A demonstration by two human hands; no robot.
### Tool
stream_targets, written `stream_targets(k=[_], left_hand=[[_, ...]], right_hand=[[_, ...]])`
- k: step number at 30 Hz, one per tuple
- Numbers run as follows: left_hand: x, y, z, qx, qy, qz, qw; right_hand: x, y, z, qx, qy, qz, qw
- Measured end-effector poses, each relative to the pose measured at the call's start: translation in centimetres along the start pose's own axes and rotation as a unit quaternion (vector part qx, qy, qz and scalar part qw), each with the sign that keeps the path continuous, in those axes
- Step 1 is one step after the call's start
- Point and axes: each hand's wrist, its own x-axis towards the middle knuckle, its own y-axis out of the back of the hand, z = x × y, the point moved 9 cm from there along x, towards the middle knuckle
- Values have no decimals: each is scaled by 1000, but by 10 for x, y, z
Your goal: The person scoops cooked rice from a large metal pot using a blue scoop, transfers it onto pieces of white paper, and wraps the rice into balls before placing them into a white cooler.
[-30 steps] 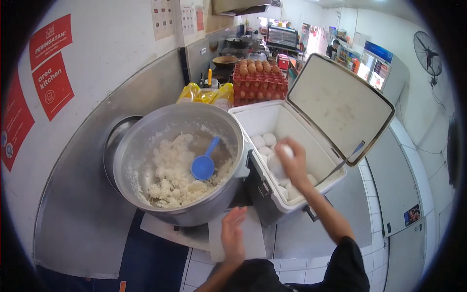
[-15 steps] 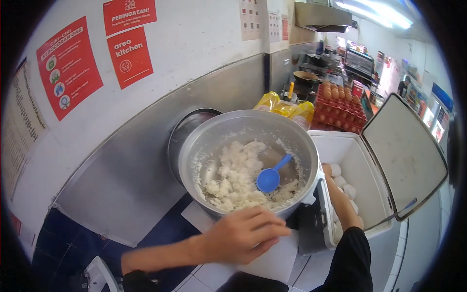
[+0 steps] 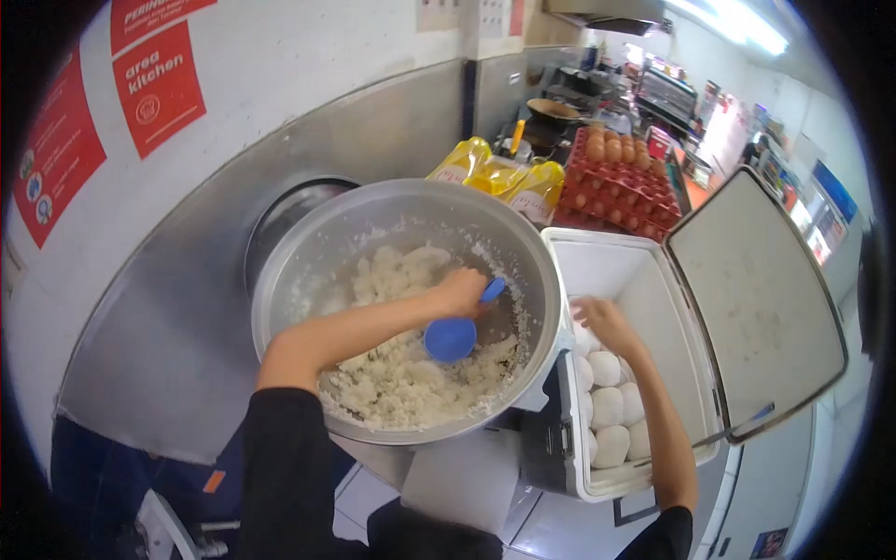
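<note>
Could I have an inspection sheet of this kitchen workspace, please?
Surface: mostly hidden beneath the big pot and open cooler box; pale square panel in front of the pot.
Job's things: white rice and blue scoop inside the pot; white rounded lumps inside the cooler box.
Clutter: yellow pouches and red egg trays behind.
Hands: left hand seems closed on the scoop's handle; right hand by the lumps, grip unclear.
Cables: nothing seen.
Surroundings: red posters on the wall.

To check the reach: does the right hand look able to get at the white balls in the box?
Probably yes: the right hand is over the box, the lid stands open, and nothing seems to cover the nearer white balls.
</note>
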Motion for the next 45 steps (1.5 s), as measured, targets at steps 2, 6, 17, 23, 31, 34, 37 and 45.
stream_targets(k=[2, 6, 17, 23, 31, 34, 37, 45], left_hand=[[16, -17, 7, 6, 11, 0, 1000], [15, 19, 19, -61, 10, 95, 994], [-99, 44, 10, -31, 14, -135, 990], [-70, 43, -7, -97, 71, -156, 980], [-186, 53, 57, -189, -9, -300, 935], [-167, 38, 64, -140, 37, -327, 934], [-155, 19, 58, -103, 62, -301, 946], [-135, 52, 62, -89, 65, -234, 966]], right_hand=[[-12, 10, -52, 49, -18, 35, 998], [-39, -2, -71, 8, -26, 119, 993], [-41, -16, -71, 81, -40, 212, 973], [-40, -16, -77, 70, -26, 222, 972], [-45, -14, -70, 67, -41, 228, 970], [-44, -15, -74, 65, -44, 225, 971], [-42, -19, -73, 68, -36, 230, 970], [-43, -13, -71, 65, -43, 223, 972]])
